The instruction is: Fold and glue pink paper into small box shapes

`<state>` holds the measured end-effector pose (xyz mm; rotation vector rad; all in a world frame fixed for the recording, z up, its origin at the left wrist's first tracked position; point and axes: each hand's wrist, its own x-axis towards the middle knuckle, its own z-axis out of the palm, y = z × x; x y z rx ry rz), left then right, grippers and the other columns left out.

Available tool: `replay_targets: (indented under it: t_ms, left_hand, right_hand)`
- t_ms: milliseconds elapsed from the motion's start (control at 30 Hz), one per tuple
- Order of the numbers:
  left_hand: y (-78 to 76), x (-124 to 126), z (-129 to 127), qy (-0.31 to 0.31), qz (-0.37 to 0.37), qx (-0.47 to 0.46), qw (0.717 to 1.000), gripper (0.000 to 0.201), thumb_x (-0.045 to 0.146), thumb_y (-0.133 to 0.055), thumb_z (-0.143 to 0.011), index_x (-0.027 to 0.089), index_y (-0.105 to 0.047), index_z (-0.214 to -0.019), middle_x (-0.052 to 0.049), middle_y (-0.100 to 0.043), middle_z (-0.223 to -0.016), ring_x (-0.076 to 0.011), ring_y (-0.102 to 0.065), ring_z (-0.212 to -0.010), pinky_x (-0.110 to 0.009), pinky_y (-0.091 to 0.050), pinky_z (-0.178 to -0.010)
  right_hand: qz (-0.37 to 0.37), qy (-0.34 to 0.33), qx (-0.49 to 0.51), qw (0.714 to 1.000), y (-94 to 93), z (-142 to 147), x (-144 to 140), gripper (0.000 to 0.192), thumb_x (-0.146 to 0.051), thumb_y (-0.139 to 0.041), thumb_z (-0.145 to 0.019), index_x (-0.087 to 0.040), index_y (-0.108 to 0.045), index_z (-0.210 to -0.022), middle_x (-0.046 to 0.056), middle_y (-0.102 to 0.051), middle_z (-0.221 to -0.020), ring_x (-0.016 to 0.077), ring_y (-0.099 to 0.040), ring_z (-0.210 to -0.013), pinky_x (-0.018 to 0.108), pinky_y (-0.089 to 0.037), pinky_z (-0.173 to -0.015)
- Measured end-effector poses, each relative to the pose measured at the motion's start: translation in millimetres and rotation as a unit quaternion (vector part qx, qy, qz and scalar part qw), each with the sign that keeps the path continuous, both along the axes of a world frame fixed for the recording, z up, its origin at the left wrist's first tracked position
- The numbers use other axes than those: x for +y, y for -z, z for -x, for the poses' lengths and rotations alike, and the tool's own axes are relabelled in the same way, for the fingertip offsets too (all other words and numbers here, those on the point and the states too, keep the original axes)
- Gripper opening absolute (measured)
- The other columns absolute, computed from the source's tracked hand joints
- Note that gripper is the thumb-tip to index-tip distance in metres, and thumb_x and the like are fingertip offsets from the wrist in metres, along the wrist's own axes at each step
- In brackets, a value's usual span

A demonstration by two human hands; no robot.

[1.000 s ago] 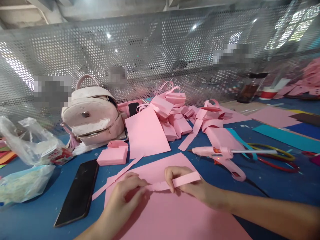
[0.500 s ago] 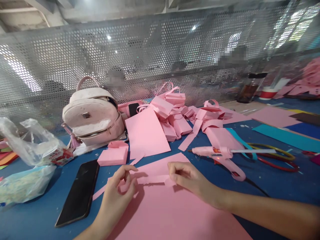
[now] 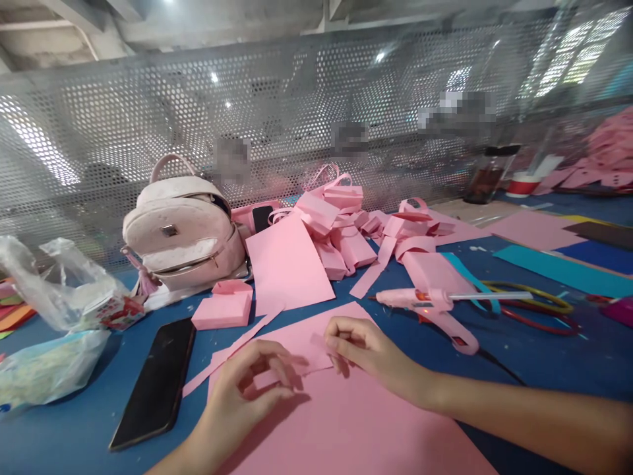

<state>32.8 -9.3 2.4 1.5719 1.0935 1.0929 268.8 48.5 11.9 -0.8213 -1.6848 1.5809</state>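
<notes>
My right hand (image 3: 359,346) is closed in a pinch on a small pink paper strip (image 3: 318,344), mostly hidden by the fingers. To its left, my left hand (image 3: 260,379) curves with thumb and fingers apart, the fingertips slightly blurred; nothing shows firmly held in it. Both hands hover over a large pink paper sheet (image 3: 341,422) lying on the blue table. A long thin pink strip (image 3: 232,349) lies just beyond my left hand. Behind it sits a small folded pink paper box (image 3: 223,309).
A pink glue gun (image 3: 425,300) with its cord lies right of my right hand. A black phone (image 3: 154,382) is at the left. Further back are a pale backpack (image 3: 185,231), a heap of pink paper boxes (image 3: 341,224) and turquoise paper (image 3: 568,267). Plastic bags (image 3: 54,369) lie far left.
My left hand has opened and shifted right, toward my right hand. The strip that stretched between the hands no longer spans them. The view has shifted slightly.
</notes>
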Motion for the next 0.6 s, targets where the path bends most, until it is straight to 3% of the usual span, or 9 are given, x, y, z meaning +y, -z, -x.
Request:
replay_targets:
  t_ms: [133, 233, 367, 500, 600]
  left_hand:
    - [-1.3, 2, -4, 0.019, 0.012, -0.052, 0.998, 0.014, 0.024, -0.071, -0.088, 0.02, -0.064, -0.099, -0.004, -0.075, -0.091, -0.0181, -0.073, -0.088, -0.029, -0.056, -0.085]
    - [-2.0, 5, -4, 0.016, 0.053, -0.07, 0.996, 0.015, 0.032, -0.062, -0.094, 0.018, -0.061, -0.089, -0.006, -0.075, -0.08, -0.0189, -0.074, -0.073, -0.028, -0.057, -0.07]
    - [-0.3, 5, -1, -0.012, 0.048, 0.027, 0.998, 0.024, 0.037, -0.061, -0.093, 0.017, -0.061, -0.081, -0.003, -0.069, -0.071, -0.0136, -0.063, -0.058, -0.024, -0.046, -0.058]
    - [0.1, -1, -1, -0.021, 0.004, 0.153, 0.988, 0.021, 0.038, -0.052, -0.098, 0.021, -0.061, -0.105, 0.003, -0.058, -0.067, -0.0135, -0.054, -0.063, -0.022, -0.041, -0.06]
    - [-0.6, -8, -3, 0.023, -0.038, 0.193, 0.98, 0.023, 0.032, -0.041, -0.102, 0.025, -0.051, -0.122, 0.004, -0.056, -0.073, -0.0141, -0.053, -0.066, -0.022, -0.041, -0.065]
  right_hand:
    - [-0.005, -0.003, -0.002, 1.0, 0.1, 0, 0, 0.042, -0.053, -0.066, -0.091, -0.018, -0.053, -0.073, -0.003, -0.056, -0.064, 0.011, -0.052, -0.057, 0.024, -0.044, -0.058]
    - [-0.007, -0.006, -0.002, 1.0, -0.4, 0, -1, 0.043, -0.055, -0.064, -0.091, -0.019, -0.051, -0.072, -0.004, -0.053, -0.063, 0.0106, -0.05, -0.055, 0.024, -0.042, -0.055]
    - [-0.007, -0.013, -0.006, 1.0, -3.2, -1, -4, 0.044, -0.055, -0.062, -0.092, -0.02, -0.048, -0.07, -0.005, -0.05, -0.059, 0.0104, -0.045, -0.054, 0.023, -0.04, -0.053]
    - [-0.009, -0.031, -0.027, 0.999, -3.7, -4, -8, 0.04, -0.052, -0.061, -0.093, -0.02, -0.049, -0.072, -0.007, -0.046, -0.053, 0.0096, -0.042, -0.048, 0.024, -0.034, -0.051]
    - [-0.014, -0.052, -0.054, 0.997, -2.0, -4, -9, 0.034, -0.046, -0.059, -0.094, -0.019, -0.05, -0.074, -0.007, -0.046, -0.054, 0.0099, -0.043, -0.048, 0.024, -0.035, -0.052]
